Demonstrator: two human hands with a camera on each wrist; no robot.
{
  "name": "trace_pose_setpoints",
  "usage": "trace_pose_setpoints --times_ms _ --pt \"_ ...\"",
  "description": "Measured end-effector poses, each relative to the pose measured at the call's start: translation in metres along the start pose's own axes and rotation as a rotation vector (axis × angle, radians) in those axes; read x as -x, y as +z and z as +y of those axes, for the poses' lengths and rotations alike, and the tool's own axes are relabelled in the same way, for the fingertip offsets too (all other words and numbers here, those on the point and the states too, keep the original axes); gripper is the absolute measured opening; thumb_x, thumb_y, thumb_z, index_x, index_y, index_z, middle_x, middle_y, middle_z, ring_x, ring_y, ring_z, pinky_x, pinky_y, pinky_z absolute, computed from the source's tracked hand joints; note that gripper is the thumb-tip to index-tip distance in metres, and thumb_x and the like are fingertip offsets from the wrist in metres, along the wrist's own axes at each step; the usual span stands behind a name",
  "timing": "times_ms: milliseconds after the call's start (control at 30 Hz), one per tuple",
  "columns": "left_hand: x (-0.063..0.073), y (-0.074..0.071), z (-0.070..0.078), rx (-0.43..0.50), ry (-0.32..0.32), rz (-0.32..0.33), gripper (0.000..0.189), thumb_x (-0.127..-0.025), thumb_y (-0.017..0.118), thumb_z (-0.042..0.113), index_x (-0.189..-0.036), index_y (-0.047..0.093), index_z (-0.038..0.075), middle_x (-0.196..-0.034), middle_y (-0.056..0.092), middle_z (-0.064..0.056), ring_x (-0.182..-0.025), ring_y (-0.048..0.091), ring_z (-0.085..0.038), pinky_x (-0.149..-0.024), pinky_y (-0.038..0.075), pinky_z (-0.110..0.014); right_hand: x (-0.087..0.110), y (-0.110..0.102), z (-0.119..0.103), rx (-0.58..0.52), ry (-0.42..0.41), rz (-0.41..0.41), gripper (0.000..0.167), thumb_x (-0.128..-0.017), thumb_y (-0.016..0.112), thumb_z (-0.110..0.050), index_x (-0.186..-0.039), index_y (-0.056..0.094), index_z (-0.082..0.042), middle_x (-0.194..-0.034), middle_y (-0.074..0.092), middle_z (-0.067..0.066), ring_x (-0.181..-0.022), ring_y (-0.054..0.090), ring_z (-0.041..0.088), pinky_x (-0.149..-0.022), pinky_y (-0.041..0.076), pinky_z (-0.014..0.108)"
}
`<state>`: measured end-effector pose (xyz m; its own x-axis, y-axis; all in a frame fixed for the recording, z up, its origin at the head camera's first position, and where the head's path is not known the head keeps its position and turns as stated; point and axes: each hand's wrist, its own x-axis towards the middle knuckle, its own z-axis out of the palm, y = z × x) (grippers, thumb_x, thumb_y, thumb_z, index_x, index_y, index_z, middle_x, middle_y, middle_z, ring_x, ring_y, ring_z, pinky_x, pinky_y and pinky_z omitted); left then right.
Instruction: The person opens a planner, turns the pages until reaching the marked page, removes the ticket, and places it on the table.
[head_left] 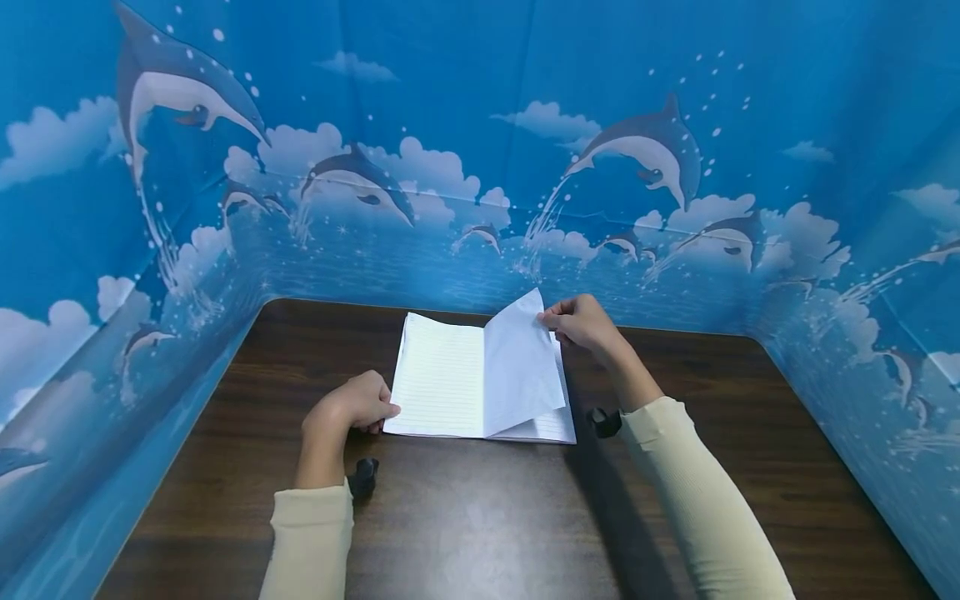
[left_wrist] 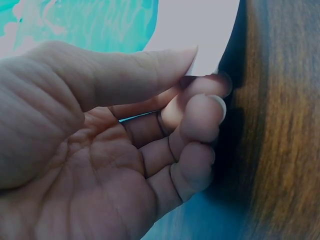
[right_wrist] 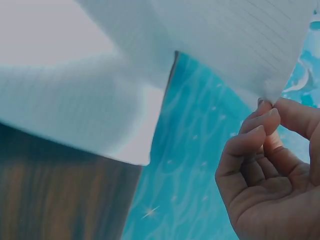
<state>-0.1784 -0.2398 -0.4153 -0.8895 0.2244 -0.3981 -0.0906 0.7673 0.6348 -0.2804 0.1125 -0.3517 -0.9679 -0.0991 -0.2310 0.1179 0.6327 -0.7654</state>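
"What are we holding?"
"One open white lined-paper notebook [head_left: 437,379], far on one brown wooden table [head_left: 465,517]: our left hand [head_left: 352,404] pinches its left edge, our right hand [head_left: 582,322] one lifted page [head_left: 519,367]."

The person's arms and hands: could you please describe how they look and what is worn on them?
The left sleeve and right sleeve are pale yellow, ending on the forearms. The left hand and right hand wear no gloves. A small black device shows near the left sleeve's end, and a second black device near the right's.
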Motion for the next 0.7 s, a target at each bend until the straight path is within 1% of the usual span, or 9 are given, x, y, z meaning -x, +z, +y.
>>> trace_pose_setpoints --times_ms 67,167,267,467,567,700 --pt "0.000 -0.001 -0.001 -0.004 0.003 -0.005 0.043 -0.104 0.067 0.011 -0.061 0.068 0.003 -0.054 0.058 -0.003 -0.048 0.044 -0.012 -0.053 0.036 -0.026 0.000 0.003 -0.008 0.006 -0.010 -0.006 0.030 -0.107 0.068 -0.031 -0.112 0.073 -0.002 -0.095 0.063 0.012 -0.076 0.057 0.021 -0.070 0.049 0.034" --pt "-0.001 -0.002 -0.001 -0.007 -0.004 -0.012 0.043 -0.104 0.067 0.012 -0.062 0.069 0.004 -0.055 0.059 -0.003 -0.049 0.045 -0.012 -0.054 0.037 -0.026 0.000 0.008 -0.019 -0.001 -0.025 -0.020 0.029 -0.106 0.069 -0.030 -0.111 0.074 -0.002 -0.094 0.065 0.010 -0.082 0.059 0.025 -0.072 0.051 0.034" --pt "-0.001 -0.002 -0.001 -0.013 -0.014 -0.010 0.042 -0.104 0.068 0.013 -0.063 0.069 0.004 -0.056 0.059 -0.003 -0.051 0.047 -0.013 -0.055 0.038 -0.027 -0.001 0.014 -0.030 -0.025 -0.041 -0.043 0.028 -0.107 0.068 -0.028 -0.111 0.074 -0.001 -0.090 0.065 0.008 -0.081 0.059 0.024 -0.073 0.051 0.033" --pt "-0.003 -0.003 -0.001 -0.020 -0.027 -0.006 0.042 -0.104 0.068 0.013 -0.063 0.068 0.005 -0.056 0.059 -0.004 -0.052 0.049 -0.014 -0.055 0.039 -0.027 -0.003 0.027 -0.049 -0.056 -0.066 -0.080 0.027 -0.108 0.067 -0.027 -0.112 0.073 -0.001 -0.091 0.068 0.008 -0.079 0.062 0.019 -0.075 0.055 0.030" --pt "-0.004 -0.004 0.000 -0.023 -0.036 -0.001 0.042 -0.104 0.068 0.013 -0.062 0.068 0.005 -0.056 0.059 -0.004 -0.051 0.048 -0.014 -0.055 0.039 -0.027 -0.005 0.034 -0.056 -0.072 -0.081 -0.097 0.027 -0.107 0.067 -0.025 -0.113 0.074 0.000 -0.086 0.067 0.007 -0.080 0.063 0.019 -0.077 0.055 0.030" --pt "-0.005 -0.005 -0.001 -0.023 -0.040 0.002 0.043 -0.104 0.068 0.013 -0.062 0.068 0.005 -0.055 0.057 -0.003 -0.050 0.046 -0.013 -0.054 0.038 -0.026 -0.008 0.047 -0.065 -0.088 -0.110 -0.107 0.025 -0.107 0.067 -0.022 -0.113 0.075 0.001 -0.080 0.065 0.005 -0.079 0.063 0.019 -0.074 0.055 0.029"
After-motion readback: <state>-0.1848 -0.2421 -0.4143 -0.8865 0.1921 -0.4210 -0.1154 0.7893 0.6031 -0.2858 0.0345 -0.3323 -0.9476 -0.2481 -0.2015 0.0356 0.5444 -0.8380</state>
